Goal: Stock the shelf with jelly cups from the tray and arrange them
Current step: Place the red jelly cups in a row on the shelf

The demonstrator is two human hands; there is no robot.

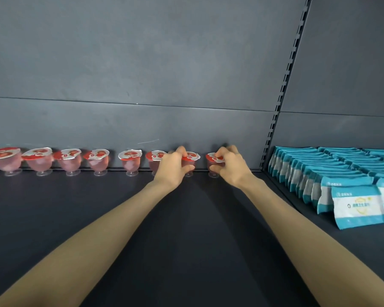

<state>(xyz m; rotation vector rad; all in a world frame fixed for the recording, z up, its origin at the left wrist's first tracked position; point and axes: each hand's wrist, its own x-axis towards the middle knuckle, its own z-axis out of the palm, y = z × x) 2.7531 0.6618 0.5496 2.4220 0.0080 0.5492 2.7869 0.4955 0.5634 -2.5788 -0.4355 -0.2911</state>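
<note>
Jelly cups (pixel 69 160) line the back wall of the dark shelf (pixel 186 229), and both arms are stretched right in. The left hand (pixel 172 169) curls round a red-lidded cup (pixel 190 157), thumb low on its side. Just beside it, the right hand (pixel 232 169) pinches the end cup (pixel 213 161), fingertips on its lid. Blue-and-white packets (pixel 359 204) stand well off right.

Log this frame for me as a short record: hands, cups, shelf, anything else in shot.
left hand: grips the second cup from the right, fingers over its lid
right hand: grips the rightmost cup the same way
jelly cups: one upright row along the back panel, red foil lids
shelf: dark, with the row at its rear
packets: blue and white, stacked in rows in the bay to the right
</note>
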